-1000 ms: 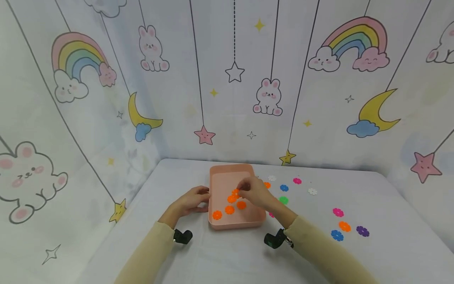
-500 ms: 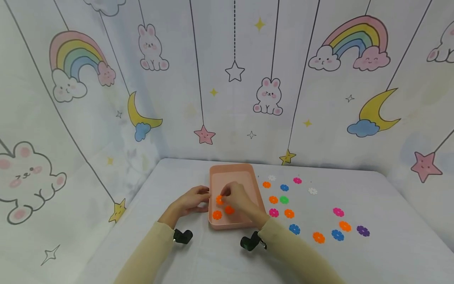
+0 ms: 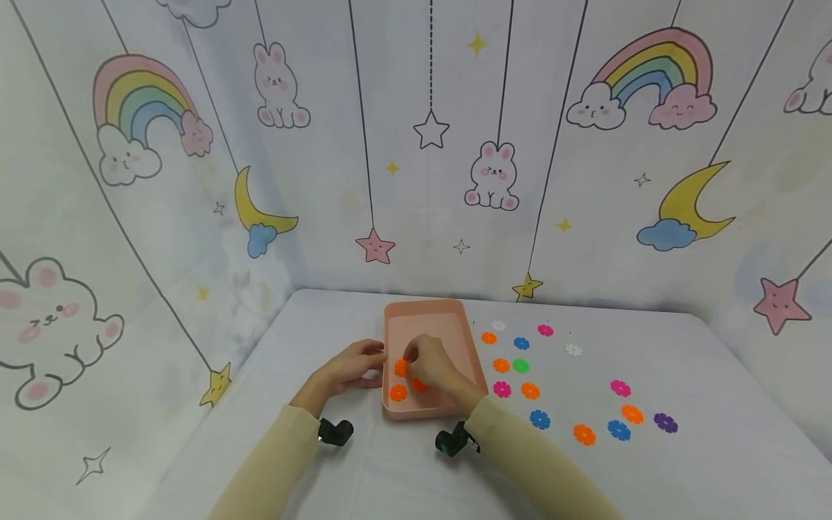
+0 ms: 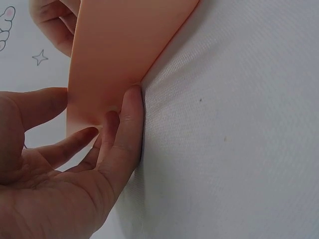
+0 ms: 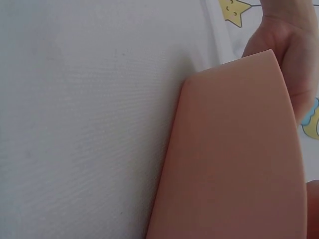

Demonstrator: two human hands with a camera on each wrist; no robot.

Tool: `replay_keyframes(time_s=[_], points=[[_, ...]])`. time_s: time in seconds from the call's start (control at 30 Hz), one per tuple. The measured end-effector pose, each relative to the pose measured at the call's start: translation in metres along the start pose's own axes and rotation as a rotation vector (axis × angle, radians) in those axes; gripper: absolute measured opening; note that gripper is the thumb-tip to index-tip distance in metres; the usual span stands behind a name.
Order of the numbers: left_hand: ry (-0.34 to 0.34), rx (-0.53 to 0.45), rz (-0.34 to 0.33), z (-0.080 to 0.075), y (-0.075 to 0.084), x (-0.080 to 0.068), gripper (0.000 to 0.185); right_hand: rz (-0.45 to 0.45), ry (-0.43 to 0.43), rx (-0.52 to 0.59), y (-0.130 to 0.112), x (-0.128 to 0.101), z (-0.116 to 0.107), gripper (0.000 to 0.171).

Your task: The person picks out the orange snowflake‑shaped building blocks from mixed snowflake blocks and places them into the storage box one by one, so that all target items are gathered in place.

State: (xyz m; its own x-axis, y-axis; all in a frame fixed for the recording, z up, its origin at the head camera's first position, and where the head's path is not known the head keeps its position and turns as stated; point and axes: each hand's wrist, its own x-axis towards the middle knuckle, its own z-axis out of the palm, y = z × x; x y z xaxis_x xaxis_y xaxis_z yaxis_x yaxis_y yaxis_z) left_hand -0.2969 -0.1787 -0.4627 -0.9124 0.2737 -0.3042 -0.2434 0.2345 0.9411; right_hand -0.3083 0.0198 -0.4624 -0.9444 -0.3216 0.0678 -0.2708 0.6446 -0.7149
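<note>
A shallow peach-pink tray (image 3: pixel 432 326) stands on the white cloth in the head view. My left hand (image 3: pixel 347 368) touches its left side; in the left wrist view the thumb meets the rim and extended fingers (image 4: pixel 130 114) lie along the outer wall. Over the left part of the tray, my right hand (image 3: pixel 435 365) pinches an orange flower-shaped disc (image 3: pixel 401 369) close to the tray floor. Two more orange discs, one at the near left corner (image 3: pixel 398 393) and one partly covered by the hand (image 3: pixel 419 386), lie inside. The right hand hides part of the tray floor.
Right of the tray, flower discs are scattered on the cloth: several orange, such as one near the front (image 3: pixel 584 435), plus blue (image 3: pixel 539 419), pink (image 3: pixel 502 389), green (image 3: pixel 521 366), white (image 3: pixel 573 350) and purple (image 3: pixel 666 422). A printed curtain (image 3: pixel 429 188) stands behind the table.
My right hand has moved left over the tray with the orange disc, then lowered slightly near the left wall. Discs on the cloth are uncovered by the arm. The left hand stays put.
</note>
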Motion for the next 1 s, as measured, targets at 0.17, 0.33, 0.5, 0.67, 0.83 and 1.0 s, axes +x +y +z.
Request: replay_keyframes(time_s=[0.17,0.33,0.5,0.67,0.83,1.0], points=[[0.001,0.004,-0.002,0.001,0.000,0.001,0.049,-0.004,-0.015,-0.007,0.001,-0.002,-0.001,0.014],[0.004,0.012,-0.007,0.001,0.000,0.002,0.049,0.019,-0.021,-0.023,0.001,-0.003,-0.002,0.014],[0.006,0.011,-0.016,0.002,0.001,0.003,0.049,0.038,-0.029,-0.042,0.002,-0.001,-0.001,0.014],[0.010,0.004,-0.024,0.002,0.001,0.005,0.049,0.043,-0.044,-0.037,0.001,-0.005,-0.005,0.016],[0.003,-0.015,-0.014,0.001,-0.001,0.005,0.048,0.006,-0.045,-0.038,-0.002,-0.014,-0.020,0.017],[0.006,-0.013,-0.006,0.001,0.000,0.004,0.048,-0.127,-0.039,-0.052,0.000,-0.024,-0.043,0.016]])
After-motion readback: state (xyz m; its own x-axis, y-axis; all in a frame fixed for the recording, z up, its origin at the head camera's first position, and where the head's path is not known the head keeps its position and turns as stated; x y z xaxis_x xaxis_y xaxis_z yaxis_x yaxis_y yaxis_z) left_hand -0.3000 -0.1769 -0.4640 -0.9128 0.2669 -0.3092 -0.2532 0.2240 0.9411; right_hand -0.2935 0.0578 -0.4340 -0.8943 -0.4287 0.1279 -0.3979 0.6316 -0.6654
